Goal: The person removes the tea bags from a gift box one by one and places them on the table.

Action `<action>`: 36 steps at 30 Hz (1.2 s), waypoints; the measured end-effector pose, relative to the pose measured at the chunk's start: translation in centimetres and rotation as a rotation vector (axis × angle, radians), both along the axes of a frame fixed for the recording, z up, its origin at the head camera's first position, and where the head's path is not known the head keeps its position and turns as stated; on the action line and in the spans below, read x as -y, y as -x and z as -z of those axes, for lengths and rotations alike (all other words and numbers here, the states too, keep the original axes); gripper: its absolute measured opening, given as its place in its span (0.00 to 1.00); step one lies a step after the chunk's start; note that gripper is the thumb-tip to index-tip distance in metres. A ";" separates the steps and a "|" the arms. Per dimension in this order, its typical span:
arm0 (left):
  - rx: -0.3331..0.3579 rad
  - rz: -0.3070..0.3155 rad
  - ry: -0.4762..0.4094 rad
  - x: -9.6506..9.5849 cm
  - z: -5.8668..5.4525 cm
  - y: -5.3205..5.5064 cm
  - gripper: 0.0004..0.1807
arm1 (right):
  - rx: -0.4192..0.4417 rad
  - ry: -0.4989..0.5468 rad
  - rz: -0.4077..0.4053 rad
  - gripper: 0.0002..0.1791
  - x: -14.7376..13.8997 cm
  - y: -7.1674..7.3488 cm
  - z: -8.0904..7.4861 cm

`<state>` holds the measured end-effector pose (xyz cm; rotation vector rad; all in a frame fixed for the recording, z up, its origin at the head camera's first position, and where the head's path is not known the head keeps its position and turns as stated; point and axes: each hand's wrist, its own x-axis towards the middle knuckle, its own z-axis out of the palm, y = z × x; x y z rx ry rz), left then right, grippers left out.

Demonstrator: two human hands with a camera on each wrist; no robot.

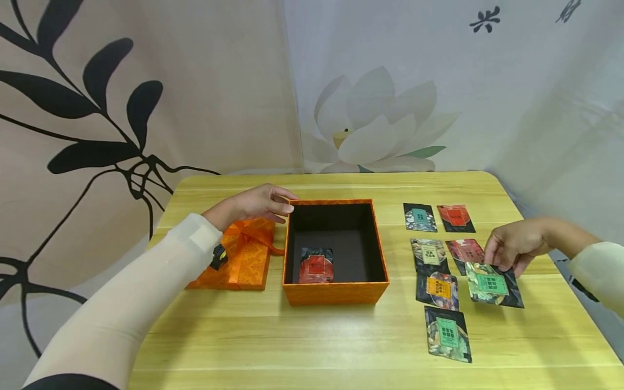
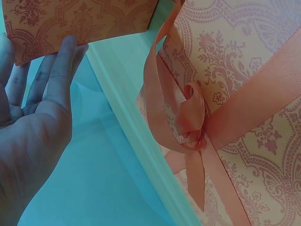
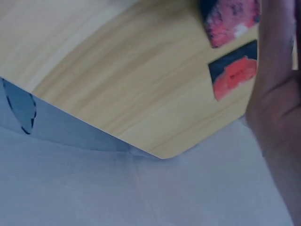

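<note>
My left hand (image 1: 258, 205) lies at the back left corner of an orange patterned open box (image 1: 336, 294), its fingertips against the outer wall. In the left wrist view those fingers look mostly straight along the box wall. Inside the dark box, a red and black packet (image 1: 317, 265) lies near the front. Over at the right, my right hand (image 1: 517, 246) pinches a green and black packet (image 1: 492, 285) by its upper edge, tilted close over the table. A red-pink packet (image 1: 465, 253) lies just behind it. The right wrist view hides the pinching fingertips.
An orange patterned lid (image 1: 251, 265) with a ribbon lies left of the box. Several more packets stand in loose rows on the right, among them a teal one (image 1: 420, 218), a red one (image 1: 456, 218), an orange-labelled one (image 1: 437, 290) and a green one (image 1: 447, 333).
</note>
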<state>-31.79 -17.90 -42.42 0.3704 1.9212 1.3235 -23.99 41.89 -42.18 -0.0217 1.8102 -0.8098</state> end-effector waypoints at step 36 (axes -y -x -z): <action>-0.003 0.003 -0.003 0.0 0.1 0.0 0.27 | -0.239 -0.200 -0.181 0.08 2.1 -1.7 0.3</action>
